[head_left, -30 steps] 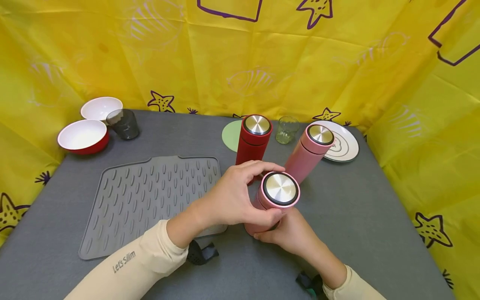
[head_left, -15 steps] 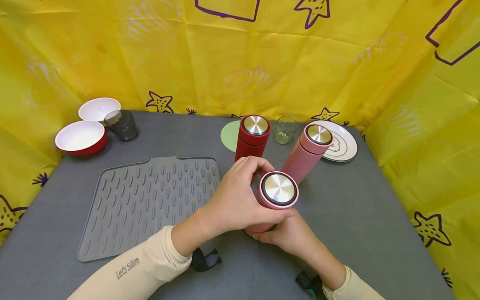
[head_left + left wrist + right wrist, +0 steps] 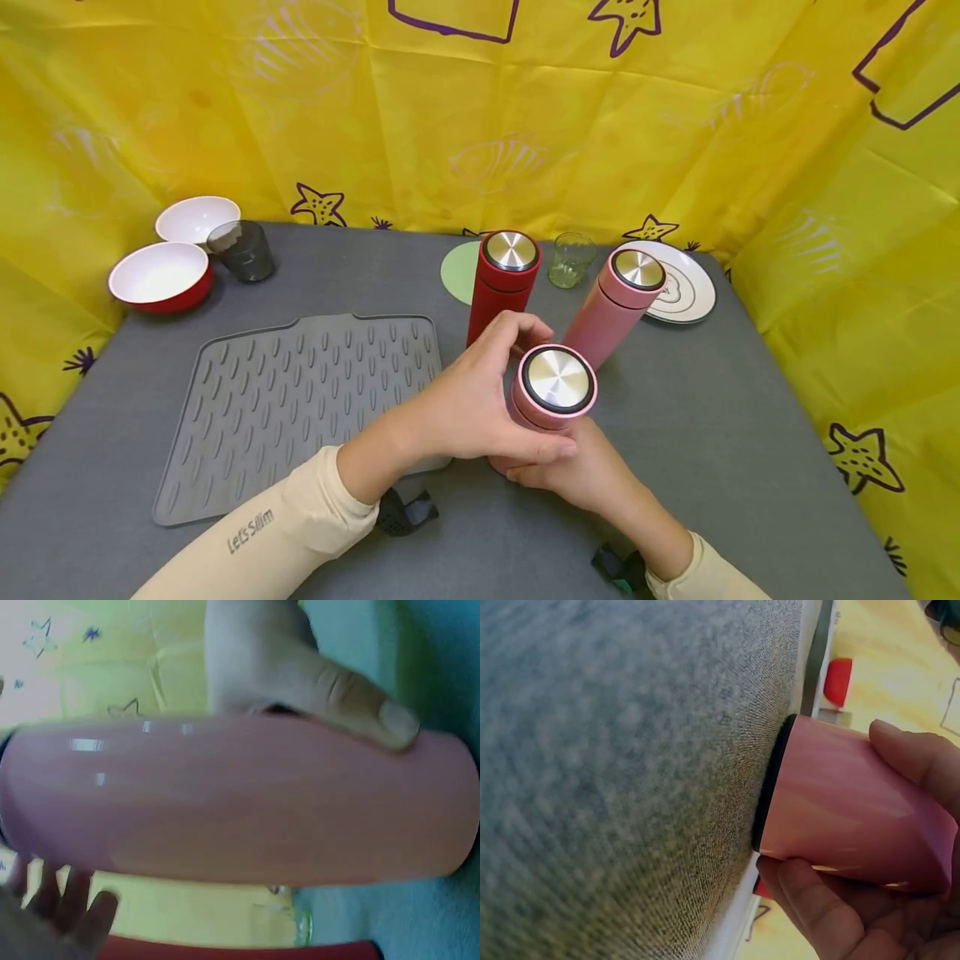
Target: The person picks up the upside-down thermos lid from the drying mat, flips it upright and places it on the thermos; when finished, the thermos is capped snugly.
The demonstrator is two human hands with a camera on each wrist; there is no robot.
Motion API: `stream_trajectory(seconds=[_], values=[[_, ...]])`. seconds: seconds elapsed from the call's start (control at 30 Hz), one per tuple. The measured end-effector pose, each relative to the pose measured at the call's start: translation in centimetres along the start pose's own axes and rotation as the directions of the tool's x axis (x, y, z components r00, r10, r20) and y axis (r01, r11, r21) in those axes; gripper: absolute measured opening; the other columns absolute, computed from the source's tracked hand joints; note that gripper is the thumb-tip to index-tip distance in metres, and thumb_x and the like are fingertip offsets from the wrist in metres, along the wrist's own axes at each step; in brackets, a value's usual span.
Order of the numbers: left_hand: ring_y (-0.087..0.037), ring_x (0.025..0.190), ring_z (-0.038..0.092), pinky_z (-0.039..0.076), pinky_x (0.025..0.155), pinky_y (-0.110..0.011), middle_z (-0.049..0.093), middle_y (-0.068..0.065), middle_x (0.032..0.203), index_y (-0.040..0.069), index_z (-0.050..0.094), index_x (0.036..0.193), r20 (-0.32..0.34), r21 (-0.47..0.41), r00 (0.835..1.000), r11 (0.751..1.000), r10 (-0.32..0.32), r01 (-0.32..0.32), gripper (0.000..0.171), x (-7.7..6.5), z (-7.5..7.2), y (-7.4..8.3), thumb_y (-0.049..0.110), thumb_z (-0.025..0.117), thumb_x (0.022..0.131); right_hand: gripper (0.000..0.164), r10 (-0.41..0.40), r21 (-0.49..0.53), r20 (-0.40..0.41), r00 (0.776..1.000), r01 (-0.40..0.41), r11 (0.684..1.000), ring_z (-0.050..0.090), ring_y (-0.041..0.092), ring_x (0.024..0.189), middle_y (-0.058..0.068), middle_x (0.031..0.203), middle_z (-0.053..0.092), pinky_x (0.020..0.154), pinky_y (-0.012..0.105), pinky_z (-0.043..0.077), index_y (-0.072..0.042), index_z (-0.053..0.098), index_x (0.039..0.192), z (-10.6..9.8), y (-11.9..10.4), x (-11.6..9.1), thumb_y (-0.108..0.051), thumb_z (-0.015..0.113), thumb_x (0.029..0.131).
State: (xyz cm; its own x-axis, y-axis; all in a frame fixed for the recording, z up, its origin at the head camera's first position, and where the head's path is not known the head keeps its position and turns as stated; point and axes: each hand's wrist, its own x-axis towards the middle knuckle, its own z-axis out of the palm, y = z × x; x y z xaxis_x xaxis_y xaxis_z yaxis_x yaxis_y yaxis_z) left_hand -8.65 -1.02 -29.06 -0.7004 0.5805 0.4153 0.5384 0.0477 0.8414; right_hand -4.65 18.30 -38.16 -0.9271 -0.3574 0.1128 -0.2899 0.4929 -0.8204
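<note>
A pink thermos (image 3: 542, 414) with a black-ringed steel lid (image 3: 558, 379) stands between the two hands, leaning slightly toward the viewer. The left hand (image 3: 472, 408) curls around its upper part, thumb in front and fingers behind, just below the lid's rim. In the left wrist view the left fingertips (image 3: 75, 907) show along the thermos near its top end. The right hand (image 3: 585, 467) grips the lower body; in the right wrist view its thumb and fingers lie on either side of the pink wall, and the black base (image 3: 774, 784) is right at the grey cloth.
A red thermos (image 3: 504, 287) and another pink thermos (image 3: 615, 308) stand just behind. Farther back are a green disc (image 3: 459, 271), a clear glass (image 3: 572, 262) and a white plate (image 3: 693, 287). At left lie a grey ridged mat (image 3: 300, 400), two bowls (image 3: 161, 275) and a dark cup (image 3: 247, 254).
The left fingers have drawn back from the lid's far edge, and the thumb has slid along and lower on the thermos's front. The right hand and the thermos have barely moved.
</note>
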Motion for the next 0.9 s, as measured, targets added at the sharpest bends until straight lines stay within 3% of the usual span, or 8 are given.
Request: stream_trajectory(seconds=[0.1,0.2,0.4,0.5,0.57,0.73,0.8,0.9], values=[[-0.008,0.097,0.055,0.048,0.084,-0.027,0.052,0.01,0.107,0.019,0.048,0.115,-0.098,0.081,0.995,0.996,-0.033,0.041,0.071,-0.2,0.5,0.4,0.037,0.093,0.062,0.067,-0.007,-0.011,-0.003,1.0,0.007,1.0,0.059,0.01,0.096,-0.011,0.109,0.062,0.084,0.032,0.05,-0.02,0.059,0.118,0.0,0.0,0.0,-0.015,0.094,0.061],[-0.007,0.093,0.057,0.05,0.08,-0.027,0.058,0.011,0.105,0.017,0.058,0.113,-0.129,0.099,0.991,0.995,0.021,-0.008,0.065,-0.1,0.3,0.5,0.032,0.093,0.061,0.071,-0.001,-0.026,-0.013,1.0,0.0,1.0,0.059,0.01,0.098,-0.011,0.111,0.062,0.087,0.034,0.049,-0.018,0.058,0.119,0.0,0.0,-0.1,-0.014,0.095,0.058],[-0.009,0.105,0.058,0.05,0.088,-0.03,0.063,0.005,0.118,0.01,0.061,0.127,0.015,-0.004,0.988,0.988,0.154,-0.154,0.062,0.3,-0.7,-0.3,0.017,0.084,0.069,0.069,-0.001,-0.031,-0.022,1.0,0.0,1.0,0.059,0.01,0.098,-0.012,0.106,0.063,0.088,0.035,0.048,-0.019,0.061,0.115,0.0,0.2,-0.1,-0.014,0.095,0.056],[-0.012,0.11,0.057,0.047,0.095,-0.032,0.06,0.002,0.122,0.008,0.056,0.132,0.076,-0.087,0.987,0.987,0.143,-0.137,0.064,0.4,-0.8,-0.4,0.011,0.08,0.073,0.067,-0.013,-0.014,-0.015,1.0,0.013,1.0,0.059,0.01,0.096,-0.012,0.106,0.063,0.087,0.035,0.048,-0.021,0.06,0.115,0.0,0.3,-0.1,-0.015,0.095,0.058],[-0.013,0.112,0.055,0.045,0.097,-0.032,0.056,0.003,0.125,0.01,0.05,0.134,0.083,-0.109,0.992,0.991,0.092,-0.083,0.07,0.2,-0.5,-0.3,0.014,0.082,0.073,0.064,-0.019,-0.012,-0.011,1.0,0.019,1.0,0.06,0.01,0.094,-0.013,0.104,0.064,0.085,0.034,0.049,-0.022,0.06,0.115,-0.1,0.3,-0.1,-0.018,0.094,0.06],[-0.009,0.108,0.053,0.046,0.093,-0.029,0.049,0.006,0.116,0.015,0.041,0.123,-0.04,0.024,0.999,0.999,-0.032,0.033,0.08,-0.2,0.8,0.3,0.034,0.092,0.064,0.056,-0.021,-0.022,-0.006,1.0,0.021,1.0,0.06,0.009,0.09,-0.014,0.102,0.064,0.079,0.031,0.051,-0.022,0.062,0.111,0.0,0.3,-0.2,-0.023,0.093,0.064],[-0.007,0.103,0.054,0.047,0.089,-0.028,0.05,0.008,0.111,0.016,0.045,0.118,-0.112,0.088,0.993,0.995,-0.035,0.045,0.077,-0.3,1.2,0.4,0.037,0.093,0.062,0.057,-0.024,-0.024,-0.008,1.0,0.023,0.999,0.06,0.009,0.092,-0.013,0.103,0.063,0.081,0.031,0.051,-0.021,0.062,0.112,0.1,0.3,-0.2,-0.023,0.093,0.064],[-0.007,0.099,0.056,0.049,0.086,-0.027,0.055,0.009,0.108,0.016,0.052,0.114,-0.176,0.095,0.984,0.995,-0.004,0.021,0.069,-0.3,1.5,0.4,0.032,0.094,0.062,0.063,-0.03,-0.044,-0.019,0.999,0.029,0.999,0.059,0.009,0.096,-0.013,0.108,0.062,0.085,0.032,0.05,-0.019,0.06,0.115,0.2,0.3,-0.3,-0.022,0.094,0.062]])
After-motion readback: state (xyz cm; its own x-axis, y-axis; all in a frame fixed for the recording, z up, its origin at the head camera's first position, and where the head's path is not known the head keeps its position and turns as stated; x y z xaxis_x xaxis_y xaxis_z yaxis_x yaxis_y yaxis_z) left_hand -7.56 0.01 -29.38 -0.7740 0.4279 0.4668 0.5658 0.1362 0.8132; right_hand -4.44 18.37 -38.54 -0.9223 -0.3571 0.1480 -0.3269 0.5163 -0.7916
